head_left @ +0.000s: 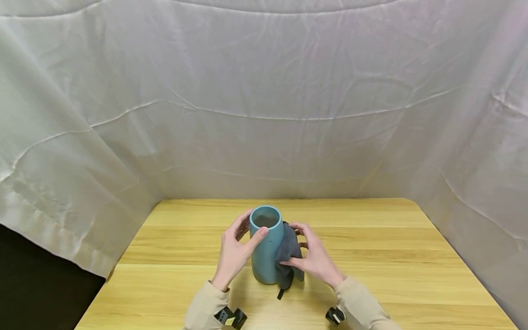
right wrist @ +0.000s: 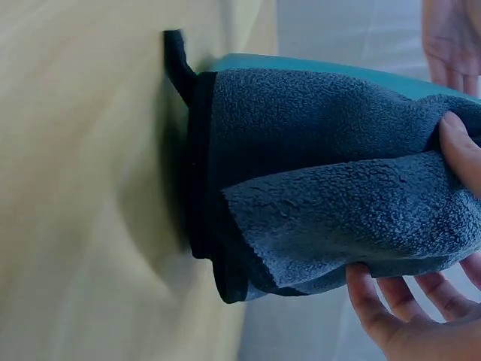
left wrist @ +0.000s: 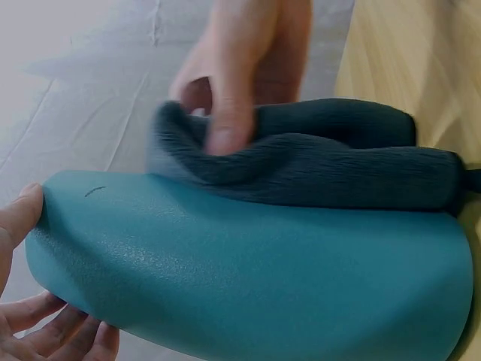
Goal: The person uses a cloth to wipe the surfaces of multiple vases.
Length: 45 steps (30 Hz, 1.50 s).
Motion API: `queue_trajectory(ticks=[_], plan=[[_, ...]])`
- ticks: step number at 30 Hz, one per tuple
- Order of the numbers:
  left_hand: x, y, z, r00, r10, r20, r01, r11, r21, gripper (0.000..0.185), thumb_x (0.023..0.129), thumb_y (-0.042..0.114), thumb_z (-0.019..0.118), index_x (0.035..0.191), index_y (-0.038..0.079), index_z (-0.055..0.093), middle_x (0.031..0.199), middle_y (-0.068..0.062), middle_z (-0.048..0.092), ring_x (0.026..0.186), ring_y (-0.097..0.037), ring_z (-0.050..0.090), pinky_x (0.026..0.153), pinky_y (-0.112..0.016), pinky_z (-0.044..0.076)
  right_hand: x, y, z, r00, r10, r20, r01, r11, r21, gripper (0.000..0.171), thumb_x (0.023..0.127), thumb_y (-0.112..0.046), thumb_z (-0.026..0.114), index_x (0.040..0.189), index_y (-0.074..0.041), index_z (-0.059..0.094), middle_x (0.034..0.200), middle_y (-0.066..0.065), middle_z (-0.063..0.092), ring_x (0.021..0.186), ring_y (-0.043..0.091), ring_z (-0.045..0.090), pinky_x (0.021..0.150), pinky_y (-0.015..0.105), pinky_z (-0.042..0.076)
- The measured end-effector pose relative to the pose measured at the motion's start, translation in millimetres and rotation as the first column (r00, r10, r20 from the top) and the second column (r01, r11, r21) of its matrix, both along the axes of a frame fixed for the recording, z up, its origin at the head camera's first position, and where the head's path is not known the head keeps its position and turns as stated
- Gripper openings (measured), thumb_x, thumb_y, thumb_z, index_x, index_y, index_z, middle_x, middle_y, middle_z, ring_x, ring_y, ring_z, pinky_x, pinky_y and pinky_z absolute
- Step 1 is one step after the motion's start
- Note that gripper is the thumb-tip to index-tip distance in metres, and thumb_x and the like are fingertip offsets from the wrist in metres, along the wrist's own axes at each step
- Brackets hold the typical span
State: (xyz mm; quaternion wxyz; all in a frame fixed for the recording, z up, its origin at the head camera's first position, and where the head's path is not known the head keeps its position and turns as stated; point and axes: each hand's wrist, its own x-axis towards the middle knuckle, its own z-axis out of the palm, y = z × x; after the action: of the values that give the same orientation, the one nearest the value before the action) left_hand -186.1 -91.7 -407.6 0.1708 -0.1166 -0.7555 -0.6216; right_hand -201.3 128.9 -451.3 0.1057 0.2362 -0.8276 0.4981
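Vase point(head_left: 266, 247), teal, upright on table point(head_left: 371, 256), near front centre; long axis vertical, open mouth up. Head view alone shows mouth, whole table, white sheet point(head_left: 264, 91) behind. Left hand point(head_left: 234, 254) grips vase near rim, thumb in front, fingers round far side. Right hand point(head_left: 313, 256) presses grey cloth point(head_left: 286, 256) against vase's right flank, fingers curled over cloth. Left wrist view: thumb point(left wrist: 229, 124) pinching cloth fold point(left wrist: 316, 162) on vase wall point(left wrist: 263, 278). Right wrist view alone shows cloth's fleece texture point(right wrist: 323, 203), dark hem, hanging loop point(right wrist: 179, 64) beside table.
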Motion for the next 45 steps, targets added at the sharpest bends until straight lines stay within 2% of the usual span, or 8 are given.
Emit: queue_trajectory(ticks=[2,6,12,21,25,29,37,45], plan=[[-0.4,-0.1,-0.1,1.000,0.001,-0.003,-0.001,1.000,0.000,0.053,0.087,0.019,0.080,0.136,0.016,0.061,0.128,-0.007,0.070,0.120,-0.026,0.067,0.107,-0.047,0.051,-0.6,0.8,-5.5,1.000,-0.002,0.011,0.002,1.000,-0.004,0.084,0.069,-0.017,0.094,0.139,-0.012,0.048,0.135,0.011,0.059,0.120,0.032,0.058,0.086,0.033,0.057],[-0.9,0.0,0.1,1.000,0.001,-0.009,-0.001,1.000,0.001,0.053,0.087,0.019,0.080,0.136,0.016,0.062,0.129,-0.007,0.070,0.120,-0.026,0.067,0.107,-0.047,0.051,-1.4,1.0,-11.1,1.000,0.012,0.000,-0.012,0.999,-0.050,0.081,0.071,-0.015,0.092,0.140,-0.012,0.049,0.138,0.011,0.059,0.125,0.034,0.057,0.093,0.041,0.057],[-0.7,0.1,-0.6,1.000,0.001,-0.006,-0.001,1.000,0.001,0.053,0.087,0.020,0.080,0.136,0.017,0.062,0.130,-0.007,0.069,0.121,-0.026,0.067,0.108,-0.047,0.050,0.9,-0.7,-9.9,1.000,0.005,0.006,-0.004,0.993,-0.116,0.074,0.075,-0.010,0.089,0.139,-0.013,0.051,0.139,0.011,0.059,0.128,0.033,0.057,0.099,0.043,0.055],[-0.5,0.2,-2.0,1.000,0.000,-0.009,0.000,1.000,0.000,0.052,0.087,0.021,0.079,0.136,0.018,0.062,0.129,-0.006,0.070,0.121,-0.025,0.066,0.108,-0.047,0.050,1.8,-11.2,20.4,0.998,0.018,-0.056,-0.030,0.972,-0.232,0.070,0.080,-0.004,0.082,0.142,-0.010,0.050,0.141,0.013,0.057,0.126,0.005,0.054,0.100,0.030,0.052],[-0.8,0.3,-2.2,1.000,0.002,-0.014,-0.002,1.000,-0.002,0.052,0.087,0.020,0.079,0.136,0.018,0.062,0.129,-0.006,0.070,0.121,-0.025,0.067,0.107,-0.046,0.051,0.2,-15.2,35.0,0.996,0.020,-0.090,-0.042,0.968,-0.249,0.069,0.081,-0.003,0.082,0.142,-0.011,0.051,0.141,0.012,0.057,0.127,0.006,0.053,0.101,0.028,0.052],[-0.9,0.5,-2.4,1.000,0.001,-0.013,-0.001,1.000,-0.002,0.052,0.088,0.021,0.079,0.136,0.018,0.062,0.129,-0.006,0.070,0.121,-0.024,0.067,0.107,-0.045,0.051,-0.5,-16.9,40.6,0.995,0.013,-0.102,-0.037,0.970,-0.240,0.069,0.081,-0.003,0.082,0.141,-0.012,0.052,0.141,0.011,0.058,0.127,0.008,0.054,0.101,0.029,0.051],[-0.4,0.8,-2.4,1.000,0.006,-0.001,-0.006,1.000,0.004,0.052,0.088,0.021,0.079,0.136,0.018,0.062,0.128,-0.006,0.070,0.122,-0.025,0.066,0.108,-0.048,0.050,0.1,-14.8,31.7,0.995,0.015,-0.094,-0.035,0.977,-0.210,0.068,0.081,-0.006,0.082,0.142,-0.013,0.052,0.140,0.011,0.058,0.126,0.014,0.056,0.100,0.036,0.054],[-0.3,1.3,-2.3,1.000,0.008,0.016,-0.008,1.000,0.008,0.052,0.088,0.022,0.079,0.137,0.017,0.061,0.127,-0.007,0.070,0.122,-0.026,0.065,0.109,-0.049,0.049,2.0,-6.1,3.8,0.999,0.038,-0.031,-0.042,0.986,-0.163,0.071,0.081,-0.009,0.084,0.143,-0.012,0.050,0.139,0.013,0.059,0.126,0.026,0.059,0.100,0.042,0.055]])
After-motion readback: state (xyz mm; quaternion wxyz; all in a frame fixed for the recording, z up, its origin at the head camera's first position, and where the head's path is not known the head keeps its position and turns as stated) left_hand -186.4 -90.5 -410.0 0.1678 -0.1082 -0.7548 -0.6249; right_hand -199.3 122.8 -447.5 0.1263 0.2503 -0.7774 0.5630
